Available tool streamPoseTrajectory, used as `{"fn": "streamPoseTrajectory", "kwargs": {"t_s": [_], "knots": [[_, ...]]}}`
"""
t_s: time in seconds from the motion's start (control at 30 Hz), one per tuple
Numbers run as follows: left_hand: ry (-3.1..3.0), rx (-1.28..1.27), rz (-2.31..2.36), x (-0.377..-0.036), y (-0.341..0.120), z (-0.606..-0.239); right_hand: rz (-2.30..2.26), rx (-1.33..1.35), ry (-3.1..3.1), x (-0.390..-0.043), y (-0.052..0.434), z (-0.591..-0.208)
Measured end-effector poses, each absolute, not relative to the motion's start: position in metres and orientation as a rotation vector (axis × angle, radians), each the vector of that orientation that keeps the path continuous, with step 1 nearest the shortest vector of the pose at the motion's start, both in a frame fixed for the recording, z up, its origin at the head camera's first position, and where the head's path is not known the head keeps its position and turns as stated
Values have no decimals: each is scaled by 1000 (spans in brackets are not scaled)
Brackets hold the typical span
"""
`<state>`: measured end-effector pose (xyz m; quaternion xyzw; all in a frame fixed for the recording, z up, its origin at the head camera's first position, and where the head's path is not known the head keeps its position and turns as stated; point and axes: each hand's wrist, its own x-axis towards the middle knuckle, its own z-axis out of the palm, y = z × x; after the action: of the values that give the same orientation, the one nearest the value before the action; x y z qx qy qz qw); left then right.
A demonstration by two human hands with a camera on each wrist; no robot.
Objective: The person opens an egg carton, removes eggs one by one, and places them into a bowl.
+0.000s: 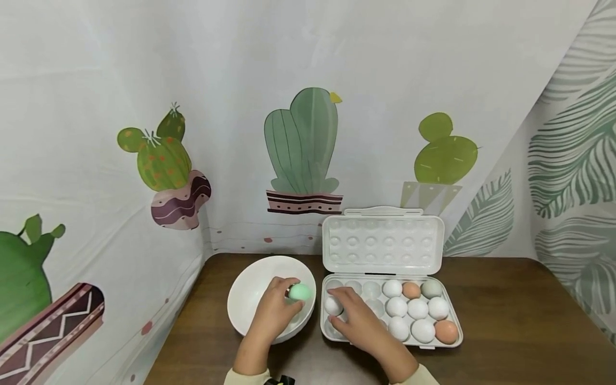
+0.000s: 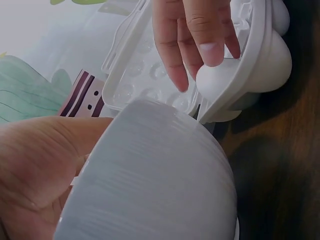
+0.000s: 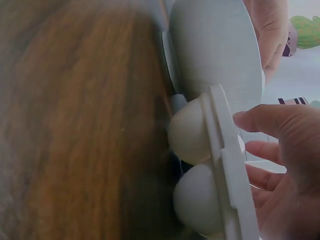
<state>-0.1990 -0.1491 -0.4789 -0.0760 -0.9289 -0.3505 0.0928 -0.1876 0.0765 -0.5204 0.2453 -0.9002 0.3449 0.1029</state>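
Observation:
My left hand (image 1: 276, 309) is over the white bowl (image 1: 244, 291), its thumb and fingers gripping a mint-green egg (image 1: 300, 292). A small dark patterned thing shows by those fingertips, mostly hidden. In the left wrist view the bowl's outer wall (image 2: 160, 175) hides much of that hand. My right hand (image 1: 358, 319) hovers over the left end of the white egg carton (image 1: 454, 321), fingers spread around a white egg (image 1: 333, 306) sitting in its cup. In the left wrist view the right fingers (image 2: 172, 60) stand slightly apart from this egg (image 2: 217, 80).
The carton's lid (image 1: 382, 246) stands raised at the back, against the cactus-print cloth (image 1: 231, 176). On the carton's right side lie several white eggs, brown ones (image 1: 446, 331) and a grey one (image 1: 431, 289); cups (image 1: 371, 289) toward the left hold nothing. Bowl and carton sit side by side on a brown table (image 1: 520, 321).

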Motion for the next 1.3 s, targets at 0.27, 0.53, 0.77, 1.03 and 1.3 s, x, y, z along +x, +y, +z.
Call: {"fn": "streamPoseTrajectory", "kwargs": {"t_s": [0.27,0.53,0.77,1.03,1.3], "knots": [[-2784,-227,-1024,-199,-150,-480,1007,707,-2685,-188,76,-522],[-2805,-246,-1003,-200,-150,-482,981,697,-2694,-186,75,-523],[-2823,-259,-982,-201,-150,-484,950,684,-2702,-185,74,-523],[-2849,-266,-975,-201,-149,-483,892,684,-2710,-186,74,-526],[-2855,-281,-954,-200,-148,-484,875,689,-2717,-188,75,-527]]}}
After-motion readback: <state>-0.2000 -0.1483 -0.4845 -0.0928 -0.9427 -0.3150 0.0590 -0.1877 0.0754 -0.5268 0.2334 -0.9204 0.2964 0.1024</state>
